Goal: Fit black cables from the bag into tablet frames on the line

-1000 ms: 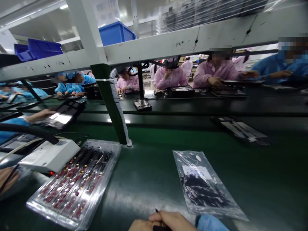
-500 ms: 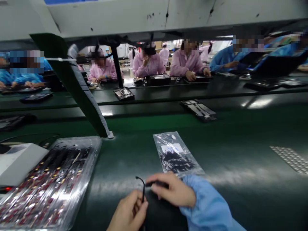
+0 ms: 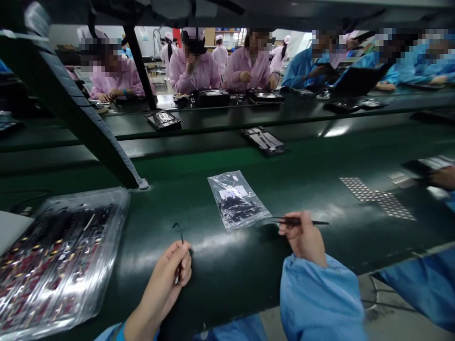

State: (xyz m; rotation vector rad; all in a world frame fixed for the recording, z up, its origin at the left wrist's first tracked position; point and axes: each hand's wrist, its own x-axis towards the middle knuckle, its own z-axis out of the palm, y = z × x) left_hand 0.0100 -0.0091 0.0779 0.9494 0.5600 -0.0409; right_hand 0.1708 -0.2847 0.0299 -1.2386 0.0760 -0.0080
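room between left hand (image 3: 172,267) and right hand (image 3: 305,239); plastic bag (image 3: 237,201) obstructs beyond.

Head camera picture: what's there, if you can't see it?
A person's left grip holds a thin dark strand, the right grip dark tweezers. A clear bag of dark bits lies on a green table; a parts tray sits left.

The left hand (image 3: 169,269) hides much of the lower part of a thin black cable (image 3: 181,233); the right hand (image 3: 306,240) covers the middle of the black tweezers (image 3: 322,222), whose blurred tips may or may not touch the clear plastic bag (image 3: 223,181). Print on its label (image 3: 231,192) is too small to read. The left edge cuts off the clear plastic tray (image 3: 112,251) and white box (image 3: 12,231), the right edge a co-worker's blurred hand (image 3: 444,177).
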